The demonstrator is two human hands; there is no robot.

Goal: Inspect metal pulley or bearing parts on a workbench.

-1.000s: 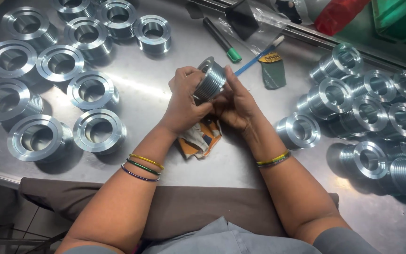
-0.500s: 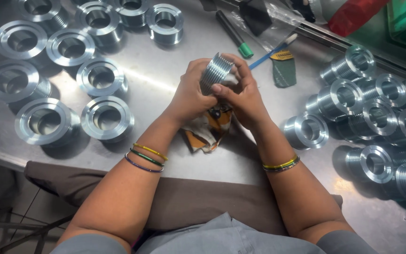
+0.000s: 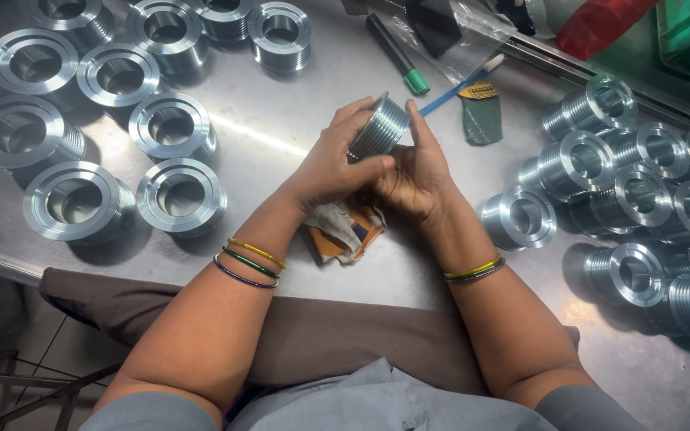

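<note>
Desk: brushed steel desk (image 3: 281, 144) seen from the head view, with a dark cloth strip along its near edge and green bins at the far right corner.
Pulley: one ribbed metal pulley (image 3: 378, 128) is held above the desk's middle, tilted, its grooved side facing the camera.
Left hand: left hand (image 3: 331, 164) wraps the pulley from the left, its grip closed on the ribbed wall, thumb pressed low against it.
Right hand: right hand (image 3: 417, 172) cups the pulley from the right and below, grip closed on it too, forefinger up along its far rim.
Change: over the last second the pulley has been turned in the hands; its open bore showed a second ago, and now the grooves show. It has stayed off the desk the whole time, so the handling of this piece reads as still under way.
Rag: a crumpled orange and white rag (image 3: 345, 231) lies on the desk just under the wrists.
Left group: pulleys (image 3: 171, 126) stand bore-up, well apart from the hands.
Right group: more pulleys (image 3: 600, 179) lie crowded together, the nearest just beside the right forearm.
Far side: a green-capped marker (image 3: 397, 54), a blue brush (image 3: 461, 80) and a green pad (image 3: 482, 120) lie beyond the hands.
Obstacles: nothing lies between the hands and the desk but the rag.
</note>
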